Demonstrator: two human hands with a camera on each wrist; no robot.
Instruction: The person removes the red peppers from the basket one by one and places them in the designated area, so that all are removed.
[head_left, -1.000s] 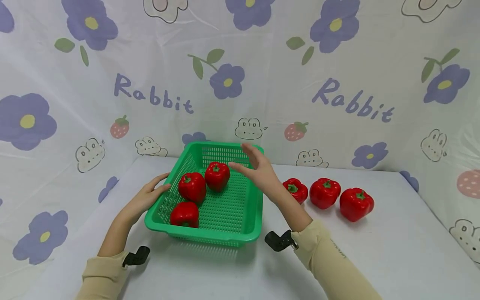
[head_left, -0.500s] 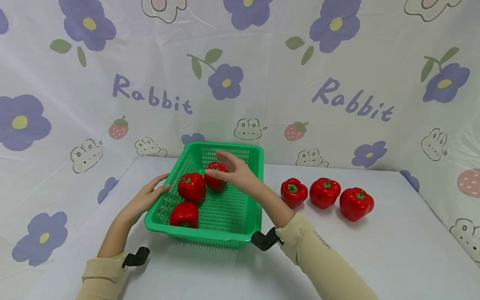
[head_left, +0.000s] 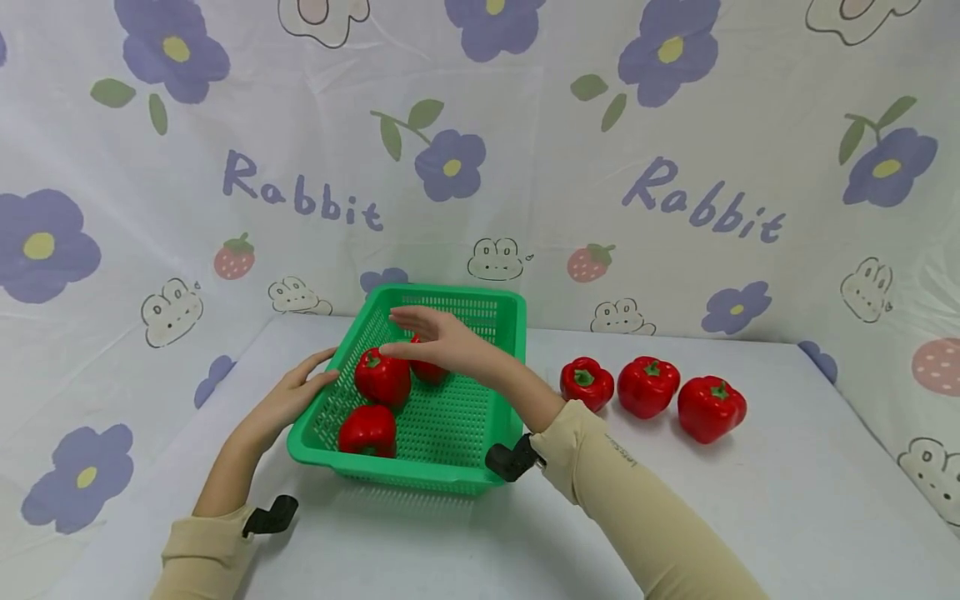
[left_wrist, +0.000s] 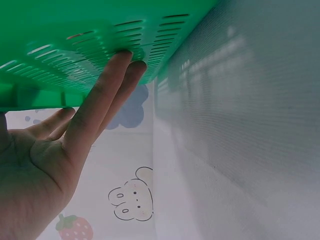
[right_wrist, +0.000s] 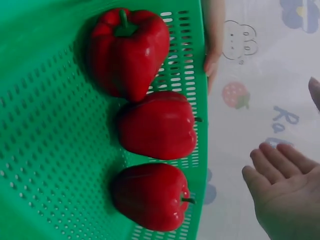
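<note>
Right hand: released, fingers straight and together, palm down, holding nothing; it hovers over the far half of the basket, above the far pepper.
Left hand: released, straight fingers pressed flat against the outer wall of the basket at its 9 o'clock side.
Basket: green, perforated, on the tabletop; long axis runs 6 to 12 o'clock.
Far pepper: red, directly under the right hand, largely hidden by it in the head view.
Middle pepper: red, stem up, just at 8 o'clock of the right hand's fingertips, touching the far pepper.
Near pepper: red, at the 6 o'clock end of the basket, against the left wall.
Key relation: the three peppers line the left wall; the right hand is nearer them from above, the left hand is parted from them by the wall.
Loose peppers: three in a row at 3 o'clock of the basket.
Tabletop: white cloth.
</note>
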